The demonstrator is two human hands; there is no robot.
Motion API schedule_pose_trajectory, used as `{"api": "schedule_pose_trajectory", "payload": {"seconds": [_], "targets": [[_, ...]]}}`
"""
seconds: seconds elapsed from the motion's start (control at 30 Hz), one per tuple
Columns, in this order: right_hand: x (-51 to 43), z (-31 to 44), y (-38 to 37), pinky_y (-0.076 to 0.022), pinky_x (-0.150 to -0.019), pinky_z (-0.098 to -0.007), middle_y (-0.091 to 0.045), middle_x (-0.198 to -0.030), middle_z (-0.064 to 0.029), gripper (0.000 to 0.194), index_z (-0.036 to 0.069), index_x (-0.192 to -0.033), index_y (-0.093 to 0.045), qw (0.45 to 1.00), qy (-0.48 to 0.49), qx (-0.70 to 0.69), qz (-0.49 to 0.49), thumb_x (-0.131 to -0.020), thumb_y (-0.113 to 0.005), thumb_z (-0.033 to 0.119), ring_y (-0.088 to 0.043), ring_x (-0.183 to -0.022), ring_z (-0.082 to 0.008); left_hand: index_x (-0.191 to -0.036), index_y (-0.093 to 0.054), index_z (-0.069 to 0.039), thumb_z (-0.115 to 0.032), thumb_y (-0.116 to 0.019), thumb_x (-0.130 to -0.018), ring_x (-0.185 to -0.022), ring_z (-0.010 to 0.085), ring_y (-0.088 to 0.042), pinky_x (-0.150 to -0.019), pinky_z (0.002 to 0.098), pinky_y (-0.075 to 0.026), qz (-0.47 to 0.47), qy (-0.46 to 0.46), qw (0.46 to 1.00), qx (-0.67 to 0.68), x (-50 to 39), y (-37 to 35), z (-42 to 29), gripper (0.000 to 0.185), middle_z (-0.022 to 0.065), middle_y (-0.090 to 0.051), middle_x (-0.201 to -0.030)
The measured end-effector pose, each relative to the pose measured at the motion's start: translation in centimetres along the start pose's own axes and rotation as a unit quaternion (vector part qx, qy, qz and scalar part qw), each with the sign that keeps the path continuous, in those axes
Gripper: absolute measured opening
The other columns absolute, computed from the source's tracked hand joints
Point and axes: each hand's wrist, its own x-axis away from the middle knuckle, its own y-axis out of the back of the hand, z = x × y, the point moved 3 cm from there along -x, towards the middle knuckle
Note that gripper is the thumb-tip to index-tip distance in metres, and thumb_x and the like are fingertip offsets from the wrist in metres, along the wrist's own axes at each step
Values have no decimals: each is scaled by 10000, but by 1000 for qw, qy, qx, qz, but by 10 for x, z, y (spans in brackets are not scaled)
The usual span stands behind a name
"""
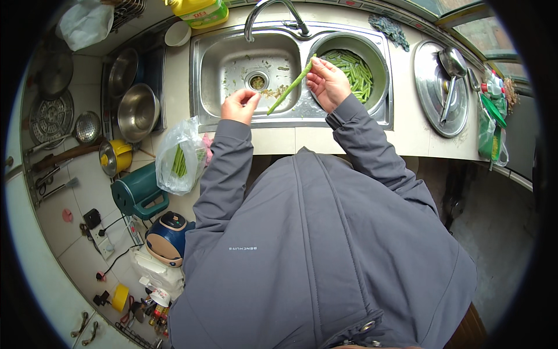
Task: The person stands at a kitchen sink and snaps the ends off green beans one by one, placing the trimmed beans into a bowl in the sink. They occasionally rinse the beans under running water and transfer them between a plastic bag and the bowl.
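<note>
My right hand point(329, 83) pinches one long green bean point(291, 89) near its upper end, at the divider between the two sink basins. The bean slants down to the left, its lower tip free. Over the front of the left basin point(213, 56), my left hand point(241, 106) is closed, thumb against fingers, just left of that tip. Nothing shows between its fingers. Many cut green bean pieces point(355, 72) lie in the round metal pot point(381, 72) in the right basin, partly hidden by my right hand. Bean scraps point(273, 93) are scattered around the drain point(258, 81).
A faucet point(279, 6) arches over the left basin. Left of the sink, a clear plastic bag point(181, 157) holds whole beans, beside a green kettle point(137, 190) and metal bowls point(138, 112). A large lid point(429, 89) with a ladle point(451, 72) lies to the right.
</note>
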Motion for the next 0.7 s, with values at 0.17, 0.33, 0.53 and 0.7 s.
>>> {"api": "schedule_pose_trajectory", "payload": {"seconds": [0.17,0.33,0.53,0.7], "targets": [[-2,-3,4,-514,-599,-225,-628,-826,-14,188,54,-1016,-580,1000,3,11,-17,-900,-658,179,-613,-678,-99,-1025,-655,12,-197,-519,-975,-746,96,-609,-691,227,-483,120,8,988,102,15,-30,-38,254,52,-658,-832],[3,0,1,-511,-611,-215,-642,-854,-24,212,29,-1037,-626,998,24,43,-49,-891,-671,175,-622,-688,-96,-933,-609,-4,-215,-458,-1001,-541,67,-482,-517,217,-415,108,5,994,-27,12,-39,-37,269,-7,-537,-682],[26,-5,-17,-491,-638,-223,-651,-835,-65,186,-16,-1059,-630,969,188,159,26,-908,-634,93,-611,-706,-106,-974,-537,-47,-256,-431,-1012,-587,134,-479,-550,267,-425,36,243,869,430,13,-56,-11,237,2,-479,-698],[31,-10,-18,-483,-626,-214,-653,-823,-36,187,1,-1028,-630,969,187,158,31,-909,-646,144,-615,-702,-91,-1039,-503,-43,-251,-415,-1015,-628,169,-501,-591,308,-454,7,248,836,490,4,-52,-7,228,21,-495,-732]]}}
